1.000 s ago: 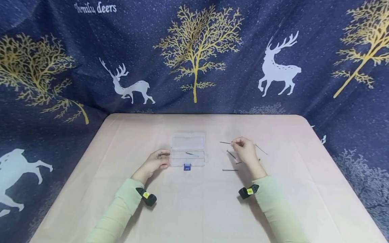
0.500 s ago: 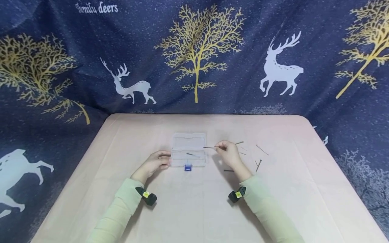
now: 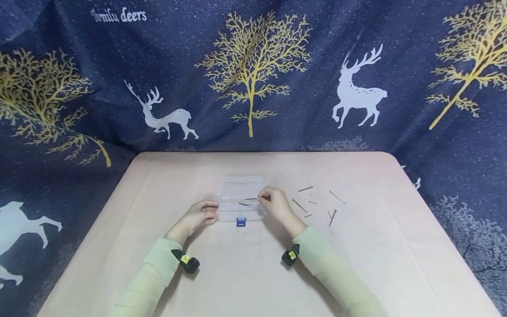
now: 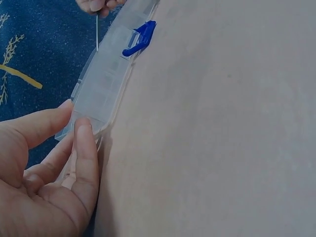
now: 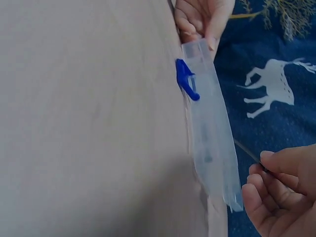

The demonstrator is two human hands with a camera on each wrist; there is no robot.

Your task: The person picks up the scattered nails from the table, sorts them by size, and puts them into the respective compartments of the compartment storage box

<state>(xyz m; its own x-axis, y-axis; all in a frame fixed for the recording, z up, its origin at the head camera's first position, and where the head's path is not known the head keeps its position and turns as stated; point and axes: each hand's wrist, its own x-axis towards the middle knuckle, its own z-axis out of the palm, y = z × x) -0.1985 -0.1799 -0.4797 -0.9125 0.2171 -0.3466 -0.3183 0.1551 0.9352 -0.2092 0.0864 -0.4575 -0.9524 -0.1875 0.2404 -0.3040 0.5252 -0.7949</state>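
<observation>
A clear plastic compartment box lies with its lid folded back and its blue latch at the front. My left hand grips its left end, thumb and fingers around the corner in the left wrist view. Between thumb and fingertips, my right hand pinches a thin dark nail. That nail points left, over the right part of the box near the hinge. Another nail rests in the box, in the rear compartment.
Several loose nails of different lengths lie on the pale tablecloth right of the box, among them a thick one and a long one. A dark blue cloth with deer and trees hangs behind the table.
My right hand has carried the nail left, from over the scattered nails to the right side of the box. My left hand has kept its grip; the head view has shifted slightly.
</observation>
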